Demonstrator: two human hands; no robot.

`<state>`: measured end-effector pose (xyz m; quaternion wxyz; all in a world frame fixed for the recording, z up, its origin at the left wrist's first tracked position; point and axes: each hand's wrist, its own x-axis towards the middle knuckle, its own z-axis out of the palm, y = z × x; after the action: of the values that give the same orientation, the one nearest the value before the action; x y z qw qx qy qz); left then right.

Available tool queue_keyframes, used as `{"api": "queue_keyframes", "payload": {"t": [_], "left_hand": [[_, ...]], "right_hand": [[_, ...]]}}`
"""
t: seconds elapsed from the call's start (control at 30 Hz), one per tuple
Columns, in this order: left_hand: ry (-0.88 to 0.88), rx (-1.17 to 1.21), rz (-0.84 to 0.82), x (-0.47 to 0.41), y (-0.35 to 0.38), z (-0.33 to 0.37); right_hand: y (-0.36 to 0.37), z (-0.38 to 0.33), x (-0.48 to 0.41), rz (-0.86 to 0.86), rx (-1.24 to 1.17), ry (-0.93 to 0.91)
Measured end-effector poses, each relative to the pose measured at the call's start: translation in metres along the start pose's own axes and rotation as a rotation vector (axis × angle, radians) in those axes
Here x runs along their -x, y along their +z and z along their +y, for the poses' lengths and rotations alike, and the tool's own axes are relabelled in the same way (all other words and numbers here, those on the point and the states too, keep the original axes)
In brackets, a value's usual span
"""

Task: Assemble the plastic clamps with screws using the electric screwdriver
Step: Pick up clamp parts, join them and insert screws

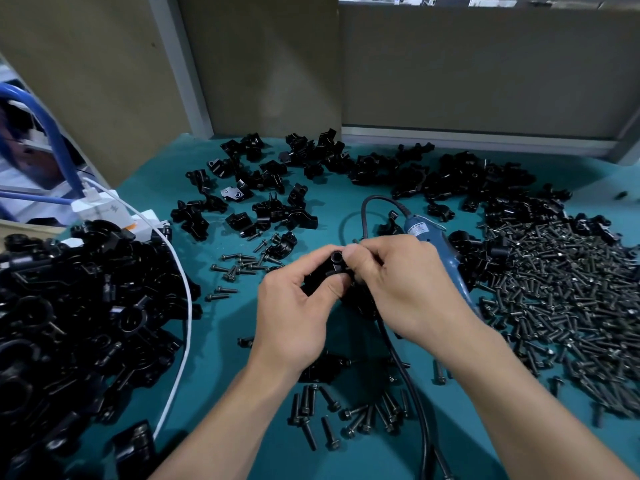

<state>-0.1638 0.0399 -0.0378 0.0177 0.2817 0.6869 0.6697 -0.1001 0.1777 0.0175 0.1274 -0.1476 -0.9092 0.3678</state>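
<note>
Both hands meet over the middle of the teal table. My left hand grips a black plastic clamp whose round screw hole faces up. My right hand pinches the same clamp from the right, thumb pressed beside the hole. The blue electric screwdriver lies on the table just behind my right hand, its black cord running under my wrist toward the front edge. Loose black screws lie between my forearms.
A big heap of black screws covers the right side. Loose clamp parts spread across the back, and a tall pile of black clamps fills the left. A white charger and cable sit at the left. Partition walls close the back.
</note>
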Motion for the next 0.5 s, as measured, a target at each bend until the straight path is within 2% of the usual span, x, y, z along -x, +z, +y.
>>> {"api": "queue_keyframes", "payload": {"t": [0.17, 0.5], "left_hand": [[-0.102, -0.015, 0.048, -0.004, -0.003, -0.004], [-0.041, -0.15, -0.018, 0.002, -0.007, 0.001]], "right_hand": [[-0.014, 0.0, -0.001, -0.155, 0.015, -0.03], [-0.017, 0.007, -0.004, -0.253, 0.001, -0.005]]}}
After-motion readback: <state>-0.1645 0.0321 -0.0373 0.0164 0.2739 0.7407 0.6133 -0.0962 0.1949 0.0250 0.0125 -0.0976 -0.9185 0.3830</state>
